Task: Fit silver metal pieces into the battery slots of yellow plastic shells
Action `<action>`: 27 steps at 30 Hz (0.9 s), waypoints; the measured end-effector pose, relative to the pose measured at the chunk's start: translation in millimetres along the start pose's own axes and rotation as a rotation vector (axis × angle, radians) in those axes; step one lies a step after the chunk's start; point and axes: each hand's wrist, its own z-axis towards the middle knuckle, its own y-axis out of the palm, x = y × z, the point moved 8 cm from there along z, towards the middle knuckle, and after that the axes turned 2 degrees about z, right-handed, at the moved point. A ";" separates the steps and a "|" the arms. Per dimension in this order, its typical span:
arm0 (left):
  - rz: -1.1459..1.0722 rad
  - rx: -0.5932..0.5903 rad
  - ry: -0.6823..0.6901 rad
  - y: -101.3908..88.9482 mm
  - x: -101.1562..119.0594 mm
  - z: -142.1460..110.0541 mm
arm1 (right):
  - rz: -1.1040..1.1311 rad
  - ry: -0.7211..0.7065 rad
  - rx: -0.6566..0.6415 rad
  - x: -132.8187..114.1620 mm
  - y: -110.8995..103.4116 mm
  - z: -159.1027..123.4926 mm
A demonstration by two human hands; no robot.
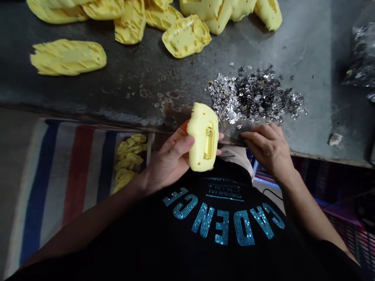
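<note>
**A:** What do we find in the left grip (pixel 170 160)?

**B:** We find it closed around a pale yellow, rounded moulded plastic shell (pixel 202 136), with the thumb across its near side. A small rectangular recess faces up, and a sliver of something orange (pixel 184 125) peeks out behind the grip, too hidden to identify.

**A:** And the right grip (pixel 268 150)?

**B:** We see it loosely curled and half open, holding nothing. Its fingers (pixel 249 136) lie at the edge of the dark grey metal worktop (pixel 131 84), just short of a heap of glittering silver and charcoal sequins (pixel 252 95) directly ahead.

**A:** What lies farther out?

**B:** Well beyond the left grip, we count many yellow plastic shells (pixel 68 57) scattered on the worktop. Far to the right of the right grip sits a clear bag of silver flakes (pixel 361 54).

**A:** And below?

**B:** Under and left of the left grip, we see small yellow pieces (pixel 125 162) heaped on a woven mat striped red, blue and white (pixel 77 171). Between both grips and us is a black T-shirt with sparkling teal lettering (pixel 222 222).
</note>
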 end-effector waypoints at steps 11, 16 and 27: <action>-0.001 0.003 0.009 6.3 0.0 -2.4 | -0.034 -0.120 0.016 -6.1 -2.8 5.7; 0.009 0.006 -0.023 10.3 -1.1 -0.4 | 0.015 -0.121 0.002 -12.9 -13.7 -12.5; -0.014 0.004 -0.045 11.7 -8.6 -1.6 | 0.076 -0.070 -0.105 -12.5 -14.7 -7.1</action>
